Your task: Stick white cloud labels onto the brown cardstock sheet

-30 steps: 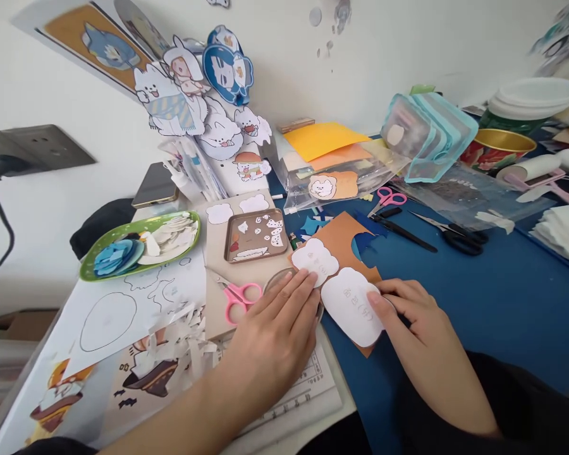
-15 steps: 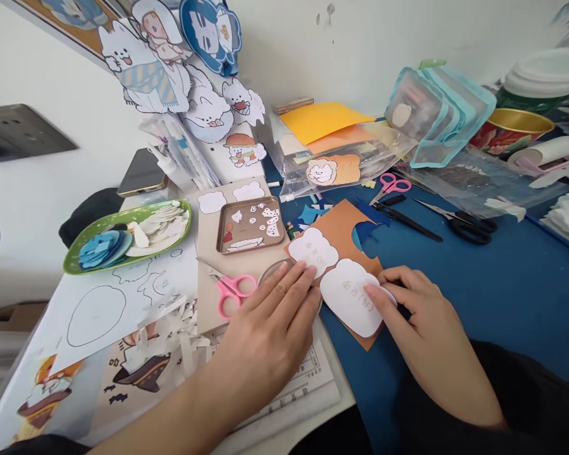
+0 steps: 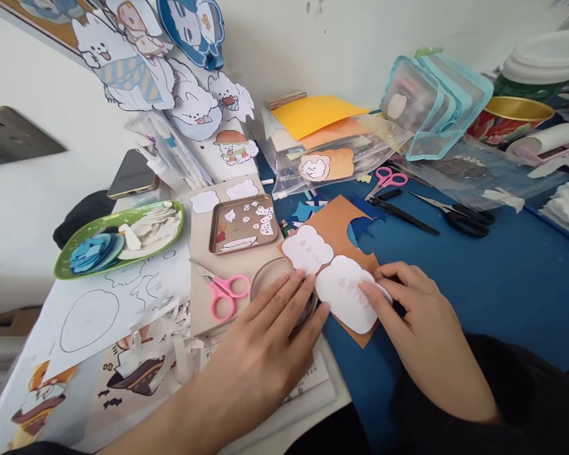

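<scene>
Hands press white cutouts (image 3: 344, 292) flat (on brown card (image 3: 337, 221)).

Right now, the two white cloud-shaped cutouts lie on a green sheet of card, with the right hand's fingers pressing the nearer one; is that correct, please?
Not quite: the card under them is brown, not green, as the head view shows. The rest holds: the two white cloud-shaped cutouts lie on it, and the right hand presses its fingers on the nearer one.
</scene>
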`<state>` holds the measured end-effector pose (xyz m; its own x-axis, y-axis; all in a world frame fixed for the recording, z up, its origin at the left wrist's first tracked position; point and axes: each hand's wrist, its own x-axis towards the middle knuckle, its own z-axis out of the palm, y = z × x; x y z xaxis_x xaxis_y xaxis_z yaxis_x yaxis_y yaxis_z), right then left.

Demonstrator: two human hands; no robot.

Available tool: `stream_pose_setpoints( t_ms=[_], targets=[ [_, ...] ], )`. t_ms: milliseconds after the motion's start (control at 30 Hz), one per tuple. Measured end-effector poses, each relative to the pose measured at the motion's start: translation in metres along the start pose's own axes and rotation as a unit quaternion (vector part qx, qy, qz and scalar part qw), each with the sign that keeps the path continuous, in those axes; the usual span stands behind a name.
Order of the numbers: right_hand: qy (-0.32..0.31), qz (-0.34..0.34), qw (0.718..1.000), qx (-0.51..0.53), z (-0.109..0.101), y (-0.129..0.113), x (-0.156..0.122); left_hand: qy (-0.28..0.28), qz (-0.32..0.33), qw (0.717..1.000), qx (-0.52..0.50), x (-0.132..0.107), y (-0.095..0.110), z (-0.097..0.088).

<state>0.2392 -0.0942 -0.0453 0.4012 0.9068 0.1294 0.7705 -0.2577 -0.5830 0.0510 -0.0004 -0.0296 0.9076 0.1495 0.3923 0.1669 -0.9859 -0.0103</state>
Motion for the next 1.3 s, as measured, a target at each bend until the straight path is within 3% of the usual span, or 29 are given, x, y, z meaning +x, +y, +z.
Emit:
stream_pose_setpoints(
  t_ms=[1300],
  targets=[
    [-0.005,-0.008,0.999,-0.031,0.0005,0.0007,0.0003,-0.013,-0.012,1.000,-0.001,0.0006,0.0008,-0.0011]
  ],
)
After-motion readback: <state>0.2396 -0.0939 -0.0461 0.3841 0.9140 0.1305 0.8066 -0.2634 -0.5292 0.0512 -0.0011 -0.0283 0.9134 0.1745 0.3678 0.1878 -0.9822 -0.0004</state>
